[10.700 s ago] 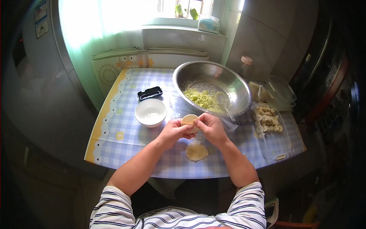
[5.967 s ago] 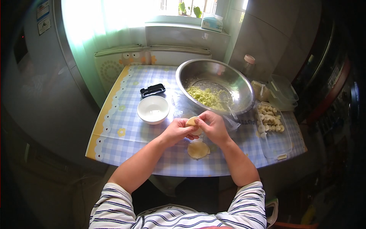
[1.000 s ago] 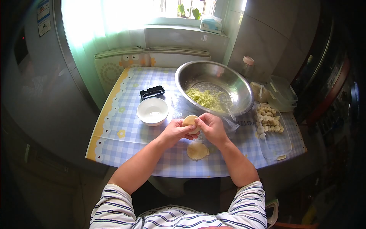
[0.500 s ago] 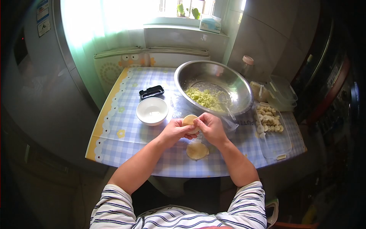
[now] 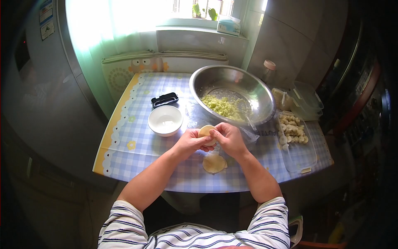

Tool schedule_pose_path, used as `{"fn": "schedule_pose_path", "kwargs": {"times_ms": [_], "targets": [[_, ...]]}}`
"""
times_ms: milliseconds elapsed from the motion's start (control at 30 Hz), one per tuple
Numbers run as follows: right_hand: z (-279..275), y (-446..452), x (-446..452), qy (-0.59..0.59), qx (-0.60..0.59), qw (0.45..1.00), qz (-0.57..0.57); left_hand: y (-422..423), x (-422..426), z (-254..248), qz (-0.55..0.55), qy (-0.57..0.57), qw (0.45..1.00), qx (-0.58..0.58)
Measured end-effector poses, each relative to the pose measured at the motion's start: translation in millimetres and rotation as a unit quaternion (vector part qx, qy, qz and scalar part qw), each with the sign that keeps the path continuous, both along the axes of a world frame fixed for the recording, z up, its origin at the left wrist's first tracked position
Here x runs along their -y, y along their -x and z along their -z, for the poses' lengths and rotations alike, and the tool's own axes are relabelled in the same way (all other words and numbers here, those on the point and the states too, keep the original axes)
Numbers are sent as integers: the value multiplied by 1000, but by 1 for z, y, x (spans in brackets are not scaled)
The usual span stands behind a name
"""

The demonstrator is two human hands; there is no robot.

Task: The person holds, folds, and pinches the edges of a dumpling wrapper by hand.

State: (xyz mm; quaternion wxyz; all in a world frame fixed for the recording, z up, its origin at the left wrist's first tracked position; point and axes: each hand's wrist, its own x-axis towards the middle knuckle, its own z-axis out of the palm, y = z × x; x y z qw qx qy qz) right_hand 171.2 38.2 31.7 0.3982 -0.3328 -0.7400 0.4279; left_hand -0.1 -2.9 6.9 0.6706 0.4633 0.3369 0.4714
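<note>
A pale round dough wrapper [image 5: 206,132] is held up between my two hands above the checked tablecloth. My left hand [image 5: 192,141] grips its left and lower side, with fingers curled beneath. My right hand [image 5: 227,139] pinches its right edge between thumb and fingers. Just below my hands, more round wrappers [image 5: 214,163] lie on the cloth. Beyond them is a large steel basin [image 5: 259,99] with chopped pale green filling [image 5: 224,108] inside and a utensil handle leaning at its near side. Whether filling is in the held wrapper cannot be made out.
A white bowl [image 5: 165,120] and a black plastic holder [image 5: 164,100] are on the left. On the right, a clear container [image 5: 302,161] holds several small dumplings [image 5: 293,129]. Behind it are a bag, clear lids [image 5: 306,96] and a pink-capped jar [image 5: 269,66]. Clear plastic lies by the basin.
In the frame 6.0 s ago the wrapper looked more folded over; now more of its round face shows. Both hands stay in nearly the same place, and over the last second hardly anything has moved.
</note>
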Motion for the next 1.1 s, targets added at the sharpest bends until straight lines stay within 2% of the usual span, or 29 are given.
{"fn": "schedule_pose_path", "kwargs": {"times_ms": [400,600,867,900,1000,1100], "targets": [[1,-1,-1,-23,20,999,10,-1,1,-2,-6,4,1000,-6],[-4,2,4,28,-9,999,-13,0,1,-2,-6,7,1000,-4],[-1,0,0,-3,0,1000,14,2,2,-3,-29,35,999,-6],[-2,-1,1,-3,-3,1000,18,3,2,-2,-36,29,999,-21],[-3,-2,-1,-23,-11,999,23,-2,5,-3,-110,-76,977,-169],[-13,-4,6,-48,-1,998,42,-17,22,-24,-245,-137,914,-292]]}}
